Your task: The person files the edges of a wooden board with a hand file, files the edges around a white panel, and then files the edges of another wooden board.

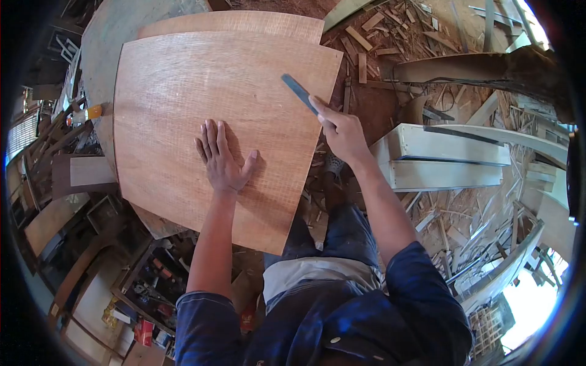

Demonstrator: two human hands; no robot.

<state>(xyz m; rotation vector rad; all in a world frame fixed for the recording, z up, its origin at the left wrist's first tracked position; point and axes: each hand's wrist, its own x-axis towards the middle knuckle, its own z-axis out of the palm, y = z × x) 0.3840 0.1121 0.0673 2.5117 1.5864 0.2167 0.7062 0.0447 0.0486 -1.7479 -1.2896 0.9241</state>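
A large reddish-brown wood panel (183,91) lies in front of me, with another sheet (244,23) showing from under its far edge. My left hand (226,160) rests on the panel, fingers spread, holding nothing. Over the panel's right edge, my right hand (343,133) is closed around a flat, dark grey file-like tool (297,91). The tool points to the upper left, above the panel. Whether its tip touches the wood I cannot tell.
White box-like wooden pieces (448,146) stand to the right. Wood scraps (375,36) litter the floor at the upper right. At the lower left is a shelf (131,268) with small items. An orange-capped bottle (91,112) stands at the left.
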